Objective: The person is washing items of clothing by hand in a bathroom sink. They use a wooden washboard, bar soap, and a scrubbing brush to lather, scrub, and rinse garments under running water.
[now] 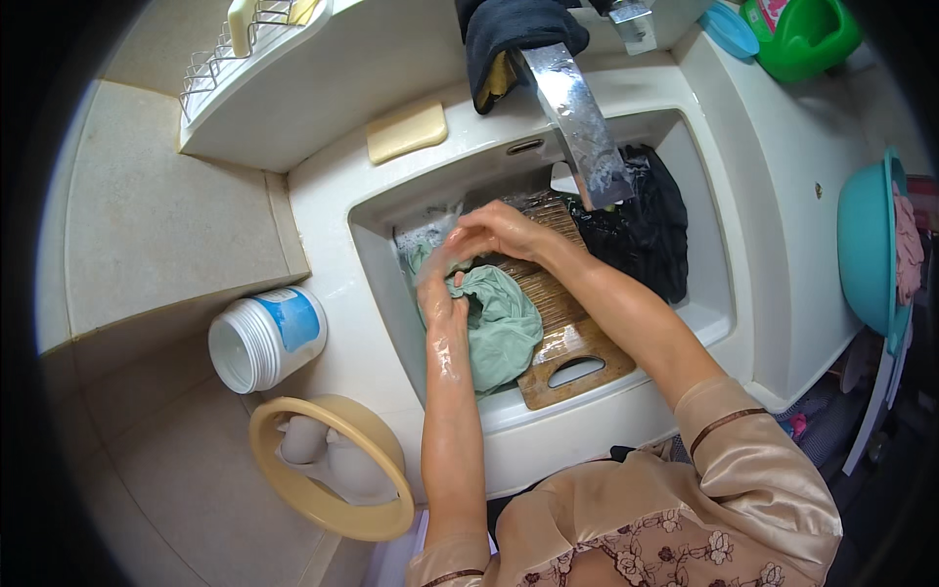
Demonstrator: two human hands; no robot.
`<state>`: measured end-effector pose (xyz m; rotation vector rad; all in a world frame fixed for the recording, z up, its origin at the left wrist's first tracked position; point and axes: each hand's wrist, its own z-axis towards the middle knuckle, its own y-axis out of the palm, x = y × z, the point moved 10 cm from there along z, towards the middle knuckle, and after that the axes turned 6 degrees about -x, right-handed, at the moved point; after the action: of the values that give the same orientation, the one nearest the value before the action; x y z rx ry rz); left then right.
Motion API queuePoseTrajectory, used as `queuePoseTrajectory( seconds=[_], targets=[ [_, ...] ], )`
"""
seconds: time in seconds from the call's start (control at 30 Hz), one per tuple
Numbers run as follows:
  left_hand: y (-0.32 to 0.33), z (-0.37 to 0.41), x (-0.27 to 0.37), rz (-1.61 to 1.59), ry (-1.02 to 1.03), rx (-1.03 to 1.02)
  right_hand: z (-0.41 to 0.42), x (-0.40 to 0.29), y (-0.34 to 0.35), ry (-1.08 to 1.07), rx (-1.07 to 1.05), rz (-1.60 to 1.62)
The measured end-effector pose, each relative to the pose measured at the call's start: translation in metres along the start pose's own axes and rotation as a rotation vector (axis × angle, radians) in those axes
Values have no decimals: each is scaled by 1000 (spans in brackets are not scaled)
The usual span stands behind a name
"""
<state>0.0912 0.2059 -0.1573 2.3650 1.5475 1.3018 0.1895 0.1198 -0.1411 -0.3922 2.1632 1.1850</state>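
Observation:
A wet pale green cloth garment (506, 330) lies bunched over the left side of a wooden washboard (557, 286) in a white sink (722, 293). My left hand (440, 297) grips the garment's upper edge, its thumb against the fabric. Curved over from the right, my right hand (499, 231) has its fingertips at my left hand's fingers. Blur there hides whether it pinches any cloth. Suds sit in the basin's back left corner. On the right, a soaked black garment (656, 227) lies in the basin, partly behind the chrome faucet (576, 125).
A cream soap bar (407, 132) rests on the back ledge. Dark cloth (524, 33) drapes over the faucet's base. At left stand an open white plastic jar (268, 337) and a beige basin (268, 477) holding a pale bra (352, 462). A teal basin (866, 249) with pink cloth stands right.

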Motion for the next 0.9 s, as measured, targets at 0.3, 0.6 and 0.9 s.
queuePoseTrajectory(
  seconds=[0.3,0.6,0.9],
  targets=[
    [64,-65,31,-97,65,-400,-43,-32,38,-36,166,-29],
    [118,-85,5,-595,-224,-1045,-131,-86,194,-889,325,-1724],
    [87,-43,-15,63,-12,-571,-134,-64,170,-1318,396,-1740]
  ],
)
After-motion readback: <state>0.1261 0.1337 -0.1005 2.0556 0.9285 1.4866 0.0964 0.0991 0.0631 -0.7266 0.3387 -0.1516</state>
